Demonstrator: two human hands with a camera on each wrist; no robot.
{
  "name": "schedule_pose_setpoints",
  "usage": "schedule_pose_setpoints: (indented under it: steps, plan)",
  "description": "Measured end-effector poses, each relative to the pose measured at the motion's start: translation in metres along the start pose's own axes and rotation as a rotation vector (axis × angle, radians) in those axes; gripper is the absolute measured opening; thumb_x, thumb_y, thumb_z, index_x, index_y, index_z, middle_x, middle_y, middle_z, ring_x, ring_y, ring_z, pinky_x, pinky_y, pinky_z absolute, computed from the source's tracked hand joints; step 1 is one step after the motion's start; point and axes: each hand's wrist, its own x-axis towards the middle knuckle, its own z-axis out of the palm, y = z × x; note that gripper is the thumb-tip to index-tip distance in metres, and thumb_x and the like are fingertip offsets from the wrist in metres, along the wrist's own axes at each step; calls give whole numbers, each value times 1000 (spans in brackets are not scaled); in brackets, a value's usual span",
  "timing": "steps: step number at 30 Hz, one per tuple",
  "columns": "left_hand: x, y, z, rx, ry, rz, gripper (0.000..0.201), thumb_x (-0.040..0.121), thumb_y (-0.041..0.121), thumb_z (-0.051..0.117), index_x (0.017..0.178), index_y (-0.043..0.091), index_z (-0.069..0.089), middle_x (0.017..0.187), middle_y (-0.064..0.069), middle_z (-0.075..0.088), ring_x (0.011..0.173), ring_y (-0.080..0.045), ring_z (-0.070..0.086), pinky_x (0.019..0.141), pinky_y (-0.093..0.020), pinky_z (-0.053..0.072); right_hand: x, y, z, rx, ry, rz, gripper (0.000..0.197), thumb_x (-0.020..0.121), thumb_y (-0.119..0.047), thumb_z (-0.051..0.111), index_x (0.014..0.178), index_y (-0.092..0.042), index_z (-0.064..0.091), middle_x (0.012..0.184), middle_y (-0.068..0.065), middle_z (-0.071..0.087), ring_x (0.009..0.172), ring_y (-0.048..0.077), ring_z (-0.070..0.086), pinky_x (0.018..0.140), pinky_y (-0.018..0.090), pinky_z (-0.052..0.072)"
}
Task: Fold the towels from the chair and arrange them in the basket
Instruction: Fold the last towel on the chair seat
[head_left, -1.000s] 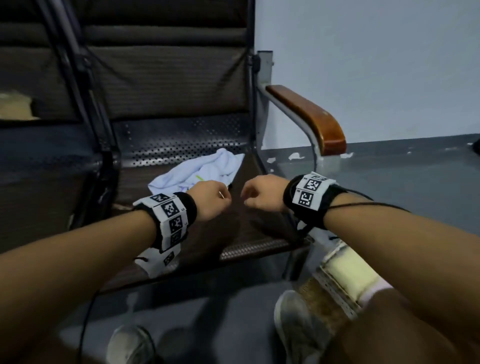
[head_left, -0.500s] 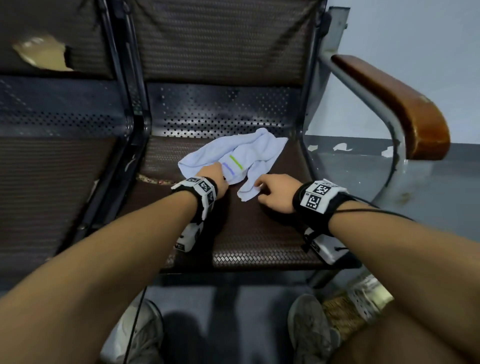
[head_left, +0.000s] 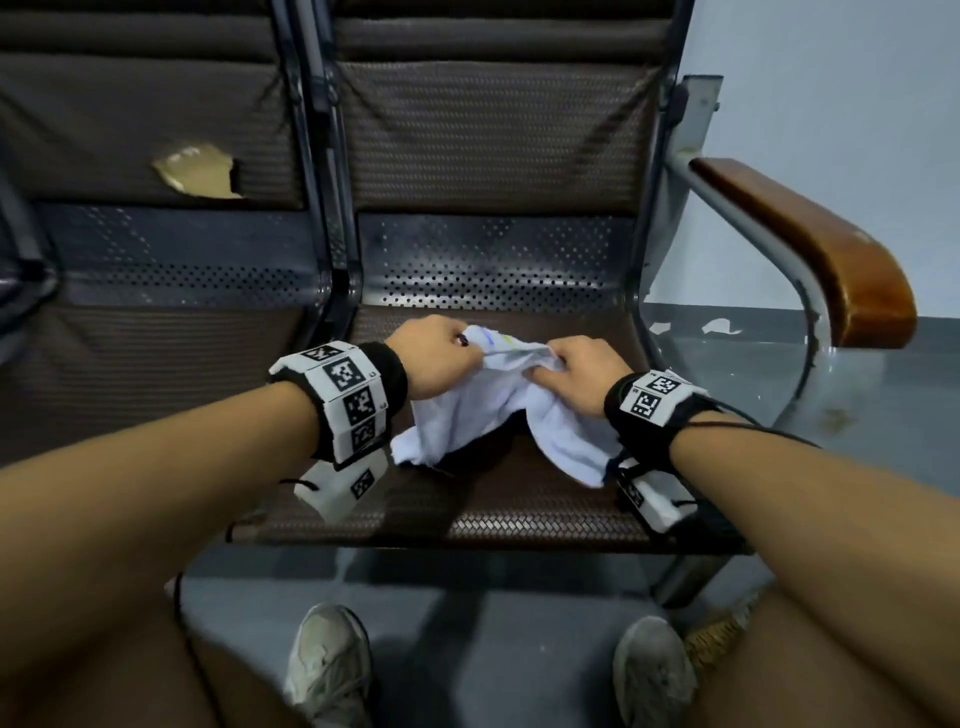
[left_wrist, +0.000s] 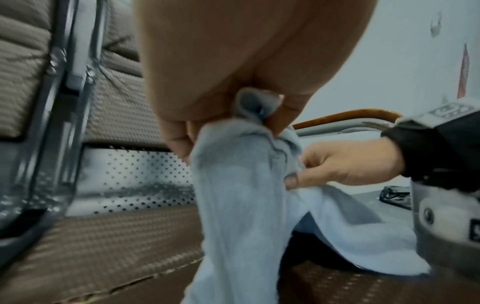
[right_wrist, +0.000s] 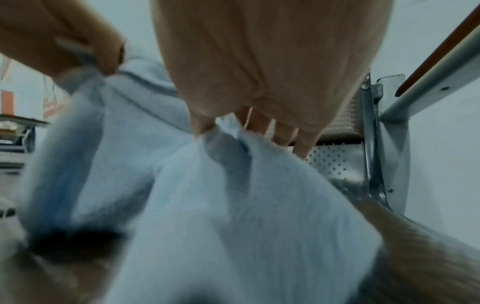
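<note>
Both hands are on the one towel here, a pale blue-white one, and it's lifted partway off the chair seat. The left hand has its fingers curled down with the thumb, pinching a bunched-up bit of the top edge; the left wrist view shows a little nub of cloth poking out above the pinch. The right hand is just beside it, also on that top edge, with thumb and forefinger pressed together on the fabric and the other fingers curled in behind. So neither hand is spread, both are gripping cloth.

From the two pinch points the towel hangs down below the fingers in two lobes: one drops under the left hand, the other drapes down toward the right wrist and its tail lies on the woven brown seat. Between the hands the edge runs short and a bit slack, with some faint coloured stripes showing near the left fingertips. The right wrist view is mostly blurry towel, so I can't make out finer detail there.

Past the fingers is the perforated metal strip at the back of the seat, then the padded backrest. Off to the right of the right hand is the wooden armrest. Down below, near the person's right shoe, a bit of something woven peeks out, but I can't tell what it is.
</note>
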Motion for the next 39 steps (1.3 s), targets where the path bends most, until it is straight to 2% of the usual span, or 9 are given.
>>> schedule_pose_setpoints:
  steps: [4, 8, 12, 18, 20, 24, 29, 35, 39]
  plan:
    - [-13, -15, -1, -135, 7, 18, 71, 79, 36, 76, 139, 22, 40, 113, 4, 57, 101, -18, 58, 86, -30, 47, -10, -33, -5, 112, 76, -212, 22, 94, -38, 62, 85, -19, 54, 78, 0, 62, 77, 24, 58, 74, 43, 49]
    - [-17, -16, 12, 24, 42, 164, 14, 90, 31, 65, 100, 21, 63, 86, 5, 65, 83, -19, 62, 62, -26, 39, -15, -51, -4, 49, 87, -292, 36, 85, -44, 73, 86, -26, 42, 72, -5, 54, 67, 21, 53, 64, 40, 43]
    - [-13, -13, 5, -142, 184, 152, 16, 98, 25, 52, 87, 15, 58, 83, -4, 65, 81, -25, 59, 67, -31, 40, -17, -30, -12, -29, 26, -114, 49, 70, -61, 77, 85, -21, 54, 77, -1, 63, 71, 20, 59, 62, 36, 46]
    - [-5, -17, -7, -265, 317, -30, 27, 98, 25, 44, 86, 5, 57, 85, -10, 64, 84, -29, 57, 66, -31, 35, -23, 4, -15, -136, -104, 235, 23, 91, -34, 60, 95, -13, 70, 95, 12, 71, 85, 31, 67, 76, 36, 55]
    - [-6, -19, -2, -186, 196, -52, 21, 90, 28, 57, 99, 10, 58, 93, -4, 66, 87, -25, 61, 67, -29, 41, -24, -3, -18, -66, 40, 123, 18, 94, -22, 54, 100, -12, 67, 102, 12, 71, 94, 34, 65, 82, 39, 53]
    - [-13, -2, 11, -177, 38, 211, 81, 71, 38, 83, 140, 27, 41, 118, 12, 60, 103, -10, 60, 88, -27, 48, -27, -41, -22, 97, 155, -191, 18, 84, -15, 59, 98, -23, 66, 94, 1, 72, 89, 23, 66, 78, 36, 51]
    - [-5, 13, 13, -112, 167, 277, 7, 88, 20, 63, 93, 25, 64, 85, 5, 67, 86, -17, 64, 63, -21, 40, -24, -47, -27, 294, 294, -106, 33, 76, -30, 74, 102, -27, 56, 73, -9, 59, 67, 9, 57, 59, 25, 43]
    - [4, 11, -2, -389, 395, 87, 26, 88, 1, 40, 95, 17, 59, 93, -4, 65, 87, -19, 57, 69, -23, 38, -33, -5, -16, -114, -213, 190, 20, 94, -25, 58, 74, -22, 61, 84, 5, 66, 84, 26, 65, 67, 26, 42]
    - [0, 0, 8, -45, 99, 64, 9, 79, 16, 63, 83, 21, 56, 81, 3, 64, 81, -21, 60, 57, -27, 41, -23, -14, -29, 169, 179, 101, 18, 101, -18, 39, 85, -18, 46, 88, 5, 59, 82, 25, 55, 70, 31, 35]
